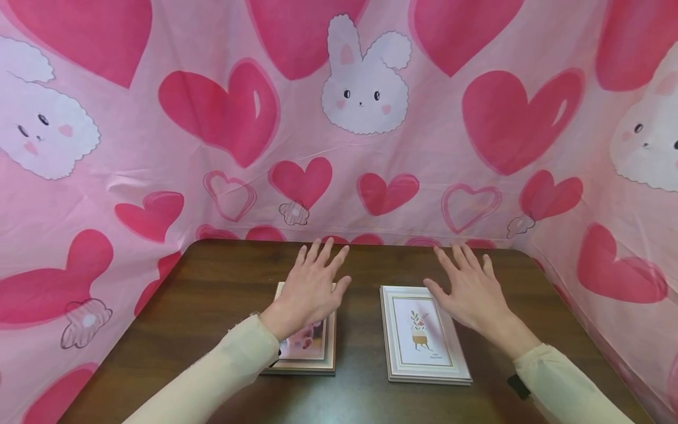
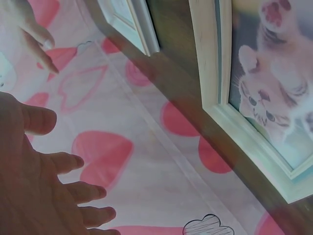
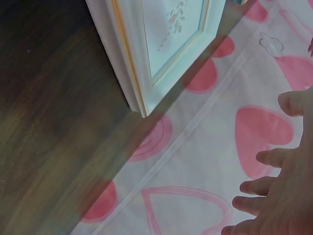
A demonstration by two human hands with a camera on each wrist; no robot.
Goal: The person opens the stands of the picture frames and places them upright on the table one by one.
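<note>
Two picture frames lie flat on the brown wooden table. My left hand (image 1: 309,288), fingers spread, is held above the left picture frame (image 1: 329,347) and hides much of it in the head view. In the left wrist view that picture frame (image 2: 210,88) has a pale border and a photo of a kitten. To the right lies a white picture frame (image 1: 389,341) with a thin gold line and a drawing of a potted plant. Over its far right corner, my right hand (image 1: 474,291) stretches out with fingers apart. Neither hand holds anything.
A pink cloth (image 1: 296,129) printed with hearts and white rabbits rises behind the table (image 1: 228,288) and along both sides. A dark band (image 1: 518,387) shows under the right sleeve.
</note>
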